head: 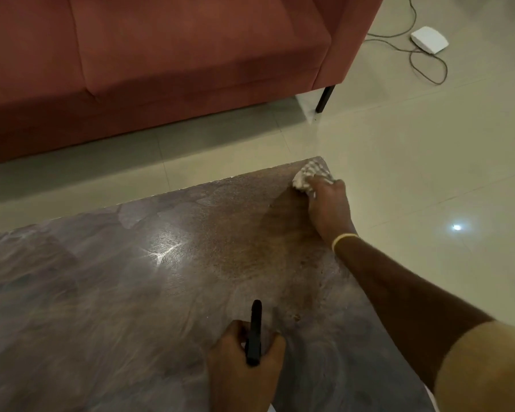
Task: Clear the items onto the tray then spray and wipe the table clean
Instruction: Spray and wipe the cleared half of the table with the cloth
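Head view: the right hand [329, 203] reaches out on a straight arm to the far right corner of the table [131, 292], fingers bunched round a pale cloth [308, 175] pressed to the top. The left hand [244, 355], near the front edge, grips a black spray bottle [254, 334], nozzle pointing away

You have a dark, glossy, streaked surface [131, 292] before you; a crumpled white cloth [305, 176] lies at its far right corner.

Home living rm: red sofa [161, 63], tiled floor [428, 173], low table [131, 292].
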`<state>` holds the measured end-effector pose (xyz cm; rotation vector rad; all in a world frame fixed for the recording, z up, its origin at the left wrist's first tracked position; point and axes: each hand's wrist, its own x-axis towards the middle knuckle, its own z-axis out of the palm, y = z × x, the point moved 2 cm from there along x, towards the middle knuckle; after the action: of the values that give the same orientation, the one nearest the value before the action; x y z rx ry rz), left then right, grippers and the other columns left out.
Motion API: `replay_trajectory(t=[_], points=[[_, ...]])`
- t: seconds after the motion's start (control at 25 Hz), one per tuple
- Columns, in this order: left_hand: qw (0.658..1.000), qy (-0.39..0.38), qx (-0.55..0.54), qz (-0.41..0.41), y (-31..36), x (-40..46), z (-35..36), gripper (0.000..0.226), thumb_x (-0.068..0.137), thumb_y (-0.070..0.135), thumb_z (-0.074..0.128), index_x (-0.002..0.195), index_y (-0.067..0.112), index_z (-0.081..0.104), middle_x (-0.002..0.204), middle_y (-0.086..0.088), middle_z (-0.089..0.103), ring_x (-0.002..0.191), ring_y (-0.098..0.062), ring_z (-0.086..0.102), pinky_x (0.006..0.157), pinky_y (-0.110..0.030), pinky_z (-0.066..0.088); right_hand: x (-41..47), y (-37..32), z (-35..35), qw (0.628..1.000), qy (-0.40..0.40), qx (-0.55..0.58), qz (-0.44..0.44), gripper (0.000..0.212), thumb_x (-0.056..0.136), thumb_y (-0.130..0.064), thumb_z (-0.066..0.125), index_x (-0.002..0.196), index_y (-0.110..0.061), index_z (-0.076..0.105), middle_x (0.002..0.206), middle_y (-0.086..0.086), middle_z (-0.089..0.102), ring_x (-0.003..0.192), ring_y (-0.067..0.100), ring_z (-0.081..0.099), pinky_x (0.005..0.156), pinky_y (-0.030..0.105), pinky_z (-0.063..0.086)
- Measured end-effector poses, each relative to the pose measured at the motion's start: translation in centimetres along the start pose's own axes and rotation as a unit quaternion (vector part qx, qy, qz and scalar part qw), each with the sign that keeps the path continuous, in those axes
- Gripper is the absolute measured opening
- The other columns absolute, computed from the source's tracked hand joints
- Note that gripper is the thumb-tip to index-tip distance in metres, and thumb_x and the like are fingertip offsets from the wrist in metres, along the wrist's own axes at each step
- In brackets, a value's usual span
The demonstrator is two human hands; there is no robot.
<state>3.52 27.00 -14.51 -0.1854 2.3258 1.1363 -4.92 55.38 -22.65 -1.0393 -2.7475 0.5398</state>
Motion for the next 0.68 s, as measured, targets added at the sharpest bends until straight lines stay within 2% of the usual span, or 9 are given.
replay_trajectory(t=[0.04,0.12,0.16,0.2,0.32,0.36,0.52,0.56,0.68], points=[[1.0,0.0,-0.001,-0.008,0.0,0.5,0.3,0.034,0.066,0.027,0.083,0.055,0.022,0.051,0.044,0.003,0.048,0.043,-0.008,0.052,0.044,-0.012,0.04,2.0,-1.1,0.1,0.999,0.007,0.021,0.037,0.041,0.092,-0.002,0.05,0.127,-0.017,0.064,0.127,0.014,0.063,0.121,0.03,0.049,0.106,0.038,0.042],[1.0,-0.007,0.001,-0.027,-0.2,1.3,0.8,0.038,0.065,0.029,0.084,0.053,0.02,0.049,0.042,0.001,0.046,0.042,-0.011,0.052,0.046,-0.014,0.039,2.0,-4.5,1.5,0.995,-0.017,-0.01,-0.096,0.037,0.092,-0.001,0.053,0.123,-0.014,0.067,0.131,0.012,0.062,0.126,0.03,0.05,0.11,0.04,0.041],[0.999,-0.015,-0.005,-0.047,-0.3,1.7,1.0,0.037,0.065,0.03,0.084,0.055,0.017,0.051,0.044,-0.002,0.05,0.043,-0.013,0.055,0.049,-0.022,0.046,1.3,-4.5,1.9,0.982,-0.032,-0.018,-0.187,0.036,0.09,0.0,0.056,0.122,-0.012,0.067,0.129,0.014,0.064,0.122,0.033,0.052,0.106,0.041,0.045],[0.997,-0.022,-0.012,-0.07,-0.3,2.1,1.1,0.035,0.063,0.032,0.084,0.058,0.016,0.054,0.049,-0.005,0.056,0.047,-0.018,0.06,0.054,-0.033,0.053,1.5,-3.5,1.5,0.976,-0.048,-0.013,-0.214,0.036,0.09,-0.001,0.058,0.122,-0.013,0.068,0.126,0.015,0.065,0.119,0.034,0.054,0.103,0.041,0.046],[0.994,-0.035,-0.014,-0.107,-0.6,3.0,1.2,0.035,0.058,0.035,0.084,0.066,0.014,0.058,0.061,-0.012,0.065,0.056,-0.03,0.066,0.064,-0.044,0.058,4.7,-0.3,-0.1,0.999,-0.001,0.02,0.03,0.04,0.092,-0.003,0.05,0.126,-0.018,0.066,0.129,0.013,0.063,0.119,0.029,0.051,0.107,0.032,0.037],[0.994,-0.037,-0.01,-0.106,-0.7,3.2,1.2,0.036,0.058,0.034,0.085,0.069,0.012,0.058,0.064,-0.014,0.065,0.059,-0.031,0.066,0.063,-0.044,0.058,4.7,-1.7,0.4,1.0,0.017,0.006,0.018,0.041,0.091,-0.001,0.05,0.126,-0.017,0.065,0.132,0.012,0.062,0.122,0.028,0.05,0.111,0.032,0.035],[0.998,-0.025,0.001,-0.063,-0.5,4.0,1.0,0.037,0.063,0.027,0.086,0.078,0.007,0.059,0.071,-0.017,0.064,0.066,-0.028,0.063,0.057,-0.03,0.049,0.3,-7.2,2.3,0.96,-0.096,0.02,-0.263,0.039,0.091,-0.005,0.059,0.127,-0.016,0.066,0.129,0.013,0.063,0.118,0.031,0.052,0.104,0.041,0.046],[0.998,-0.024,-0.001,-0.059,-0.6,4.0,1.0,0.036,0.063,0.027,0.086,0.078,0.008,0.06,0.069,-0.016,0.064,0.065,-0.028,0.063,0.057,-0.032,0.049,1.5,-5.7,1.5,0.967,-0.091,0.024,-0.238,0.038,0.091,-0.006,0.06,0.126,-0.018,0.067,0.126,0.014,0.064,0.116,0.03,0.053,0.103,0.036,0.044],[0.998,-0.035,-0.019,-0.038,-0.8,3.7,0.5,0.033,0.062,0.027,0.086,0.079,0.02,0.06,0.067,-0.007,0.062,0.064,-0.022,0.062,0.058,-0.03,0.049,5.1,-0.2,-0.9,0.999,-0.028,0.025,0.013,0.038,0.094,-0.01,0.054,0.128,-0.024,0.066,0.124,0.015,0.064,0.114,0.03,0.053,0.102,0.029,0.041]])
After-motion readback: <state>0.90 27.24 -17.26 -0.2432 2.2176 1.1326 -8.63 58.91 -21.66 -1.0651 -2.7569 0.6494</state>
